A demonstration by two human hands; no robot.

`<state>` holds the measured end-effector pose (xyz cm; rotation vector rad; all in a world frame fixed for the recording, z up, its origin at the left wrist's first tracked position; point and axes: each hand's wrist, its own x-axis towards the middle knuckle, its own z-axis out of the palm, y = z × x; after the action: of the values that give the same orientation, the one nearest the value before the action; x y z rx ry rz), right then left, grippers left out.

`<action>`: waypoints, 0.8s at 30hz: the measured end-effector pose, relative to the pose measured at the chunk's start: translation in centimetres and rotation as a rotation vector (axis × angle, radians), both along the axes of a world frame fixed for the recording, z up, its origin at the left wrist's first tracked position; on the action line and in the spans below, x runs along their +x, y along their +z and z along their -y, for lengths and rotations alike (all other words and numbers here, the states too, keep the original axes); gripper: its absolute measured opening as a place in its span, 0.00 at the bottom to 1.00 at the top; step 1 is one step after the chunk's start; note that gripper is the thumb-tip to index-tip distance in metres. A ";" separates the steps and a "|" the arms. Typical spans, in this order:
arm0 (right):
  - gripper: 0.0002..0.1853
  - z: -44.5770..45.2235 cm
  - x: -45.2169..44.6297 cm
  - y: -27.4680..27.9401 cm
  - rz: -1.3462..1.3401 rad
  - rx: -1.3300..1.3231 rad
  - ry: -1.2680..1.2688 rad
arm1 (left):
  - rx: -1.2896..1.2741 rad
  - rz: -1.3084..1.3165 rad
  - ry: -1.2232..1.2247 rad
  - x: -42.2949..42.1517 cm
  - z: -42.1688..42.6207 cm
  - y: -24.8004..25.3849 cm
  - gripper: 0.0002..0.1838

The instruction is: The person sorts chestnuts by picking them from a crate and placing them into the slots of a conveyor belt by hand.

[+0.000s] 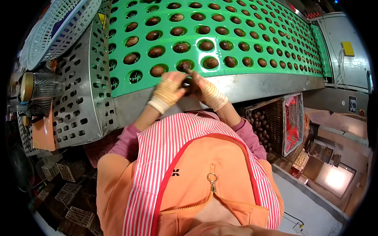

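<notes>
1. The left hand (167, 94) and right hand (208, 91), in striped gloves with bare fingertips, meet at the belt's near edge, both fingers closed on a dark piece (189, 85); blur hides its shape.
2. The belt (239, 70) spreads beyond them, cups mostly filled with brown eggs (157, 70). One empty cup (136, 76) lies in its near rows, left of the hands.
3. The piece could slip onto the belt's metal rim (252, 85), since only fingertips seem to grip it and the belt looks wet.
4. A knuckle or cuff could knock an egg from its cup, the nearest row being just beside the fingers.
5. Left of the belt, a perforated panel (71, 80), basket (51, 33) and jar (51, 84) limit sideways reach.
6. Below the belt's near edge, right of the body, a crate (280, 118) of dark round things crowds the right elbow.
</notes>
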<state>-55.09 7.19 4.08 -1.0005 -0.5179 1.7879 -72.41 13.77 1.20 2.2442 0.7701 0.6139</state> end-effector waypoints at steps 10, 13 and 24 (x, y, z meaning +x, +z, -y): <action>0.29 -2.0 8.3 -6.0 1.893 0.376 0.050 | 0.216 -0.772 0.631 -9.7 -4.4 -3.0 0.35; 0.30 -2.2 8.6 -6.3 1.980 0.420 0.060 | 0.442 -0.572 0.654 -7.5 -3.2 -2.5 0.34; 0.13 -3.3 15.6 -6.6 2.033 0.099 -0.033 | 0.170 -0.440 -0.020 6.2 -5.8 -2.3 0.19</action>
<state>-39.52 10.45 -2.47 -2.4332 -1.6368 0.0616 -66.24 19.55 -1.14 2.5813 0.9328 0.1762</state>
